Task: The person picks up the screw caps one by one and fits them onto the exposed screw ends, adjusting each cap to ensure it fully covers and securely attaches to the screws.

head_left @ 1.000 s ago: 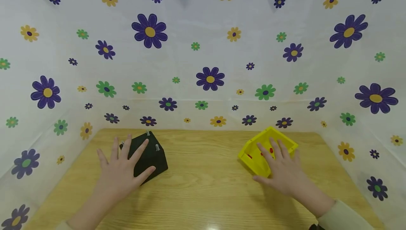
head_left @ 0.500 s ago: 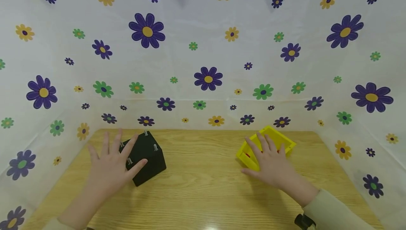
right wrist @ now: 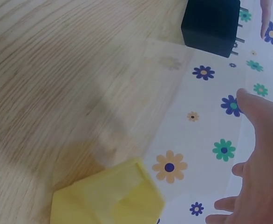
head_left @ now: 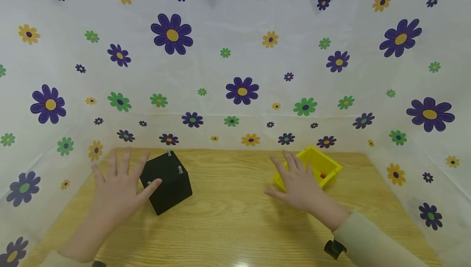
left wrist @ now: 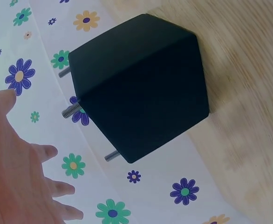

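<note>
A black block rests on the table at the left, with several threaded metal bolts standing up from its top face. My left hand is spread over the block's left side in the head view; the left wrist view shows it apart from the block and holding nothing. Farther right sits a yellow open bin with small red pieces inside. Over the bin's left front part hovers my right hand, fingers extended and nothing held. It hides some of the bin's contents, and the right wrist view has it clear of the bin's wall.
Both things stand on a wood-grain table. A white sheet printed with flowers rises behind the table and along both sides. A dark strap-like object is at the right wrist under the sleeve.
Both hands have shifted left, uncovering more of the black block and of the yellow bin's right side. Block and bin have stayed where they were; the head view has moved slightly.
</note>
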The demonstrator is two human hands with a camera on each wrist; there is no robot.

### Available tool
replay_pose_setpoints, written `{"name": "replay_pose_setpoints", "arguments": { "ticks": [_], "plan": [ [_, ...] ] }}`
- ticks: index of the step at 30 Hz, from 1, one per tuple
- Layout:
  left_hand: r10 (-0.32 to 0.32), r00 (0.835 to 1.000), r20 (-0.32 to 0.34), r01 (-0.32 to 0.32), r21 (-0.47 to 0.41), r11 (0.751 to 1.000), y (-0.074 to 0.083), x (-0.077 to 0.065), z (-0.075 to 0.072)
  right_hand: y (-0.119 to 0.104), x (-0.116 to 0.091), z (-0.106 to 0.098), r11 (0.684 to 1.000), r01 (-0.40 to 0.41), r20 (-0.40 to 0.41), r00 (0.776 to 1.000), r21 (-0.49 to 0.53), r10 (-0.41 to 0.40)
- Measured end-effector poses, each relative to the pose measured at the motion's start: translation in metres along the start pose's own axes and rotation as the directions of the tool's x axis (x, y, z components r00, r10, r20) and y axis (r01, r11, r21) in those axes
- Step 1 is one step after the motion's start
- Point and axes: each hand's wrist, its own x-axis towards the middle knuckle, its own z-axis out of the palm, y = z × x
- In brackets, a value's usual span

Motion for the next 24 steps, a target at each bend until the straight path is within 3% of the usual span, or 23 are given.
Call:
{"name": "replay_pose_setpoints", "arguments": {
  "ticks": [17,24],
  "plan": [
    [-0.036,0.999,-0.016,0.036,0.002,0.999,-0.023,0.003,0.004,-0.034,0.031,0.017,0.996,0.056,0.027,0.998,0.076,-0.058],
    [-0.056,0.998,0.013,0.056,-0.031,0.998,-0.032,0.003,0.008,-0.042,0.045,0.023,0.997,0.053,0.040,0.998,0.056,-0.055]
  ]
}}
